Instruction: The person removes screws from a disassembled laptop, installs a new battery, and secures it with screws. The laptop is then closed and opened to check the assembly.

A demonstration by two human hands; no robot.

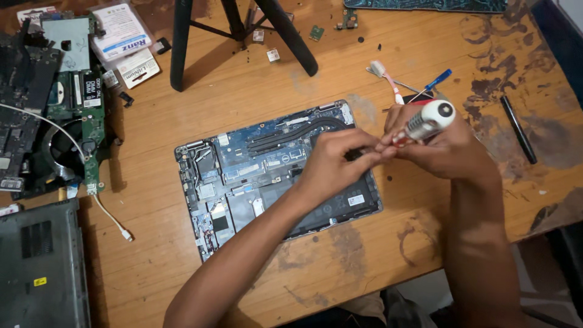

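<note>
Screwdriver (425, 124) right in the middle of the action: white round cap, ribbed metal barrel, red section near the tip, held tilted above the right edge of the opened laptop base (273, 176) that lies flat mid-desk with its circuit board and black heat pipes exposed. The right hand (446, 152) wraps the handle, grip closed firmly around it. The left hand (334, 164) comes across the laptop, fingertips pinched shut at the tool's tip; whatever small part sits between them is too tiny to tell. Just behind the hands lie a blue-handled small screwdriver (438, 79) and a toothbrush (385, 76). Further right, a black pen (518, 129). Far left on the wooden desk (243, 97), a bare motherboard with fan (73, 143).
</note>
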